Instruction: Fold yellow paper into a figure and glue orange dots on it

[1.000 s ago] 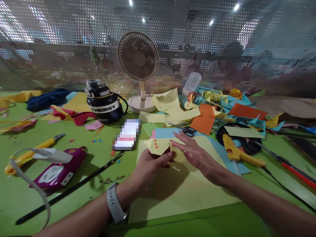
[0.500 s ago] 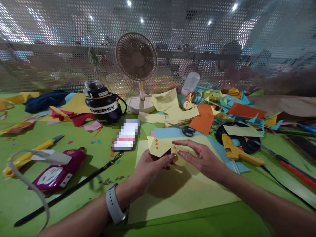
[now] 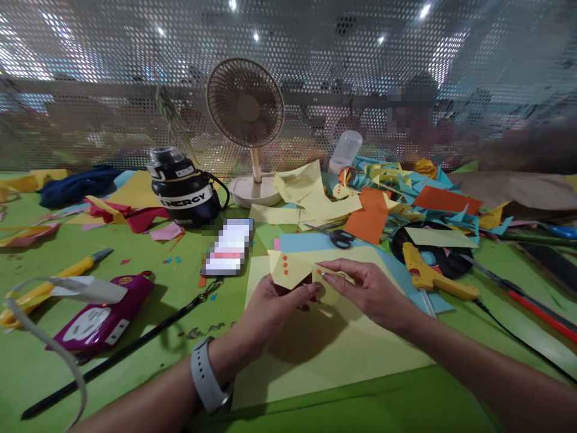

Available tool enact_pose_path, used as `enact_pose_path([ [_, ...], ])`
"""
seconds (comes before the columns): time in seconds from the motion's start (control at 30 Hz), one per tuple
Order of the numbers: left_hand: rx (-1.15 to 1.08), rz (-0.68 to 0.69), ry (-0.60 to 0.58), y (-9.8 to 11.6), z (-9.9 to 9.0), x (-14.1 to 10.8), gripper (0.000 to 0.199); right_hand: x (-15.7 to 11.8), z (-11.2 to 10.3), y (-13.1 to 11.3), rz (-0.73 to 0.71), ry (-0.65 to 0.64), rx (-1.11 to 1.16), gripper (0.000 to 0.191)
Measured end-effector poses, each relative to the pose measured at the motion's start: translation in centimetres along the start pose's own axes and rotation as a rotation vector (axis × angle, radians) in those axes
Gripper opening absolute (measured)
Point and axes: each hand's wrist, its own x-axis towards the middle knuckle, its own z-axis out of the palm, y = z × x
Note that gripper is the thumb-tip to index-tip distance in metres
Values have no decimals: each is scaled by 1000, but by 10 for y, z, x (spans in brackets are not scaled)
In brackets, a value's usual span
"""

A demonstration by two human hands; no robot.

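A folded piece of yellow paper [image 3: 291,268] with small orange squares on it is held up in front of me. My left hand [image 3: 276,307] grips its lower edge, thumb in front and the other fingers mostly hidden behind. At the paper's right part, my right hand [image 3: 360,288] pinches with thumb and forefinger beside an orange square. Below both hands lies a large sheet of yellow paper [image 3: 333,355], shaded by them. Light blue paper [image 3: 311,242] sticks out behind that sheet, with black scissors [image 3: 341,239] lying at its far edge.
A yellow glue gun [image 3: 435,282] and a black round tray [image 3: 455,258] are at the right. Paper scraps [image 3: 374,210] pile up behind. A phone [image 3: 229,248], a black bottle [image 3: 187,192], a fan [image 3: 246,108] and a purple power strip [image 3: 106,313] stand or lie leftward.
My right thumb and forefinger have closed onto the right part of the folded yellow paper. My left hand keeps its hold. The view has shifted slightly.
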Motion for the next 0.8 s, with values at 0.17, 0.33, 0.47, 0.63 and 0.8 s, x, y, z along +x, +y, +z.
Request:
enact_pose_path([
  [0.17,5,-5,-5,-1,0,0,14,0,1,0,3,10,4,35],
  [0.33,18,-5,-4,0,0,0,14,1,2,2,-20,13,-16,34],
  [0.47,7,-6,1,0,1,-1,14,1,2,2,-17,21,-34,34],
  [0.63,6,20,-13,-2,0,-1,11,-2,1,-3,6,6,-31,35],
  [0.8,41,35,-43,-5,-2,-1,10,-3,0,-9,-2,-25,-54,32],
])
